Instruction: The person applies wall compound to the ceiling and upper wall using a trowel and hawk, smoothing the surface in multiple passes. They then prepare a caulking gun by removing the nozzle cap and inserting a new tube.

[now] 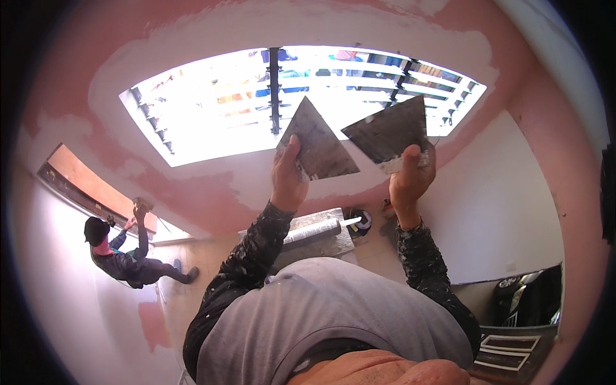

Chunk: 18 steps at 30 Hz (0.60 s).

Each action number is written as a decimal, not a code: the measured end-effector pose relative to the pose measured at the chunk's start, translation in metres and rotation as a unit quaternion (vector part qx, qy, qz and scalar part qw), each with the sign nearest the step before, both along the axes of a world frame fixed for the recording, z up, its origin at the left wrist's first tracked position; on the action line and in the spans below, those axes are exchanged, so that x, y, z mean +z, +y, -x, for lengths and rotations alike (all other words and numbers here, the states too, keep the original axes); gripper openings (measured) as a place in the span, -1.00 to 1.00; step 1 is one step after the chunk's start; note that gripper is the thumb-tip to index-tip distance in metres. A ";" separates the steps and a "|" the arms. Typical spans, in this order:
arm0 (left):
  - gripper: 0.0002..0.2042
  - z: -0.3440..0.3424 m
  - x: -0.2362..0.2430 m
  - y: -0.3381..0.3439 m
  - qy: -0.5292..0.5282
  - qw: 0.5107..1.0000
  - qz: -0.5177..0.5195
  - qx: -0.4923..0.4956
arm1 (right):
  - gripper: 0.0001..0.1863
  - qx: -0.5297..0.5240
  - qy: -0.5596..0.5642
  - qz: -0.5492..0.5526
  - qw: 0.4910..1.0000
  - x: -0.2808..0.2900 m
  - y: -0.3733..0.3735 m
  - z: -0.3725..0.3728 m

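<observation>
Both hands are closed on tools — the left hand (287, 174) grips a triangular putty knife (316, 142) by its lower corner, thumb pressed on the near face of the blade; the right hand (410, 176) holds a second, wider putty knife (389, 133) at its lower edge, where a smear of white filler (393, 167) sits just above the fingers. Each blade rises up and away from its grip toward the louvred window (218, 109); the left blade comes to a point near the window's dark central bar, while the right blade fans out to the upper right, its broad edge tilted. The two blades lie side by side, close but apart, their near corners almost meeting between the hands; neither touches the wall, and the white patched plaster (212, 186) below the sill lies beyond both, a little nearer the left hand. Under the forearms stands a rough plank stand (321, 240) bearing a pale tube (314, 230). Far to the left another person (122, 253) works at a second opening (96, 186) — well apart from both hands.
</observation>
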<state>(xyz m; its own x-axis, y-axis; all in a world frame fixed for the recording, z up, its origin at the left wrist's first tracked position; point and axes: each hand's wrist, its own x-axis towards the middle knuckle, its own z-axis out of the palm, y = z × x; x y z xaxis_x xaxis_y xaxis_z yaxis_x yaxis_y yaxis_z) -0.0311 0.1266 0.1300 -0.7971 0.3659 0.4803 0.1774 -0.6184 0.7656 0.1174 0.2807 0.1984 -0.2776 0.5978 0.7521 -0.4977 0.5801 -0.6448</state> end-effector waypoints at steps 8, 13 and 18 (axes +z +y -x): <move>-0.36 0.023 -0.015 -0.004 0.407 0.854 0.114 0.304 | -0.57 0.105 -0.391 -0.268 0.874 -0.022 0.004 -0.026; -0.60 0.029 -0.005 -0.013 -0.149 0.949 -0.165 -0.222 | -0.60 -0.040 -0.298 -0.146 0.943 -0.062 0.061 -0.035; -0.68 0.035 -0.056 -0.007 -0.292 0.934 -0.033 -0.202 | -0.53 0.119 -0.353 0.121 0.920 -0.100 0.098 -0.054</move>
